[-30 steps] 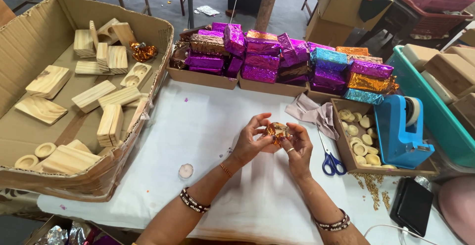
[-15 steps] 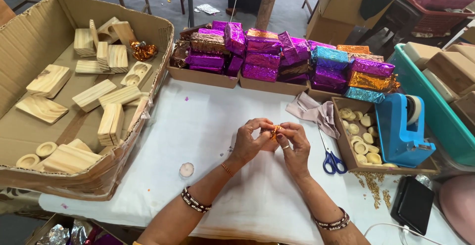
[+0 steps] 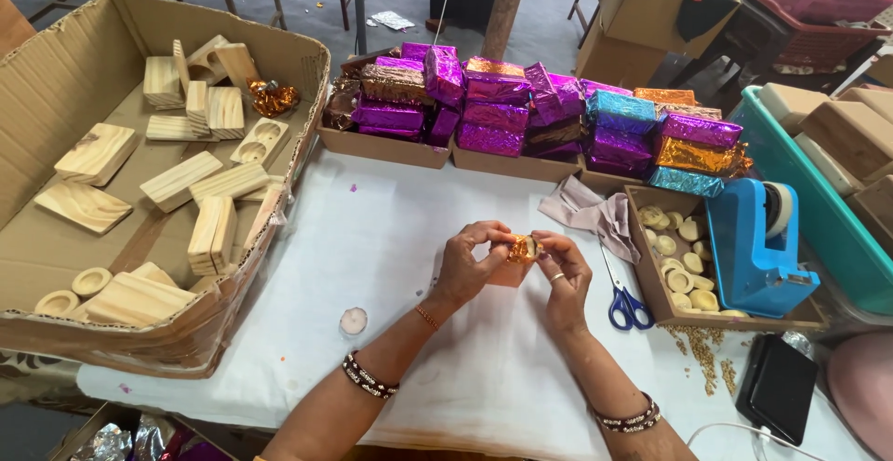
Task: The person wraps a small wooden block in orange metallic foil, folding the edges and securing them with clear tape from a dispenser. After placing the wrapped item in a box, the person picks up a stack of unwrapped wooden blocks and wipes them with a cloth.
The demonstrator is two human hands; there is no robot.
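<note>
Small orange-gold foil-wrapped piece (image 3: 522, 249), pinched between fingers of left hand (image 3: 470, 266) and right hand (image 3: 561, 275) above white-covered table (image 3: 391, 228); wrap apparently unfinished, many shiny foil-wrapped blocks (image 3: 521, 112) stacked behind, bare pine blocks (image 3: 191, 177) boxed left.

Foil-wrapped rectangular packages (image 3: 549, 112), purple, blue, orange and bronze, were stacked in shallow cardboard trays (image 3: 381, 145) along the tabletop's far edge. One small orange foil-wrapped piece (image 3: 522, 249) sat between both hands' fingers.
</note>
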